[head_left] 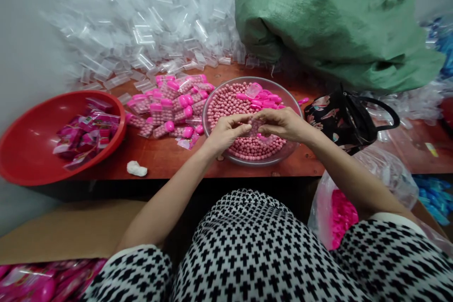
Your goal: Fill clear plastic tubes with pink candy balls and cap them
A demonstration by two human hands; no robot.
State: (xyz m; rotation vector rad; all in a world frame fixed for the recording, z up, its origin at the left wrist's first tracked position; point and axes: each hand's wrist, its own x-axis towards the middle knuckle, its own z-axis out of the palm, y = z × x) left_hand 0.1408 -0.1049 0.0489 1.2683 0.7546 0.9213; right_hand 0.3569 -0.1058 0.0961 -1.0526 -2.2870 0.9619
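Left hand and right hand pinch a beaded container over the clear bowl, near the tabletop's front edge. Step judged: filling or capping; next move probably calls for a steady, firm grip.

Your tube: clear, dusty pink within
Your beads: dusty pink
Your caps: hot pink
Your bowl: clear, greyish
Your top: white, patterned with black crosses; your cuffs plain white
Basin: bright red
Packets: magenta
Sack: muted green
Handbag: black, pale and reddish print
Table: reddish brown
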